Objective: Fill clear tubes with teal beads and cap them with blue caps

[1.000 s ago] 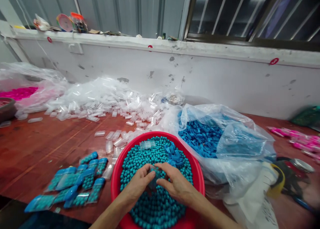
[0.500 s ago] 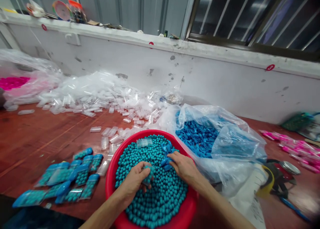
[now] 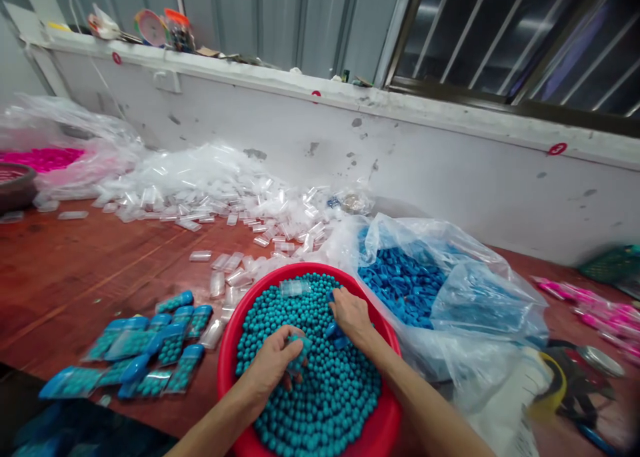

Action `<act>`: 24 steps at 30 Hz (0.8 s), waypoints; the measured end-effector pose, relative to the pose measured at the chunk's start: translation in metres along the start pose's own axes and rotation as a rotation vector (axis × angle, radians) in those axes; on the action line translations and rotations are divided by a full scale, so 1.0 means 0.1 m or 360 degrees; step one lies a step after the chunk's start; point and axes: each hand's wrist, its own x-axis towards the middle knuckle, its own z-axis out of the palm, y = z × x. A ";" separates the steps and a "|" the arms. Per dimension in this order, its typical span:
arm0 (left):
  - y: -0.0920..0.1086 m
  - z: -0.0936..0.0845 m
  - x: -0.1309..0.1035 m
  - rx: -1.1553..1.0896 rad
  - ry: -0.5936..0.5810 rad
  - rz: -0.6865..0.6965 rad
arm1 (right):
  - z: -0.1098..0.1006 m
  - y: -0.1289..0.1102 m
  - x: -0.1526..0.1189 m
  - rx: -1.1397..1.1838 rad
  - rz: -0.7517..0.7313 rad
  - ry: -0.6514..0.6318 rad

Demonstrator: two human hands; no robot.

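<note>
The left hand's [image 3: 270, 365] fingers partly hide the filled container [image 3: 299, 352]. The right hand [image 3: 353, 316] covers part of the blue caps [image 3: 336, 335]; its grip is unclear. The basin's [image 3: 227, 357] near rim is cut off. Toward the table's [image 3: 125, 257] far right corner, a green item [image 3: 607, 264] is blurred and cropped; near its left edge, a brown bowl [image 3: 19, 194] is cropped.

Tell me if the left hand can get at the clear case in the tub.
Probably yes: the clear case lies on the beads, beyond the left hand, with nothing over it. That hand holds a case of beads, though, which may hamper its grip.
</note>
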 end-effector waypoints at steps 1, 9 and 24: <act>0.00 0.00 0.00 0.0013 0.0010 0.0017 | 0.02 0.00 0.00 0.0019 -0.0025 -0.0005; 0.05 0.03 -0.01 0.0085 0.0031 0.0129 | -0.21 -0.04 -0.25 0.0605 -0.0370 -0.0044; 0.01 0.08 -0.03 0.0161 0.0023 0.0250 | -0.27 -0.21 -0.60 0.1307 -0.0470 -0.0055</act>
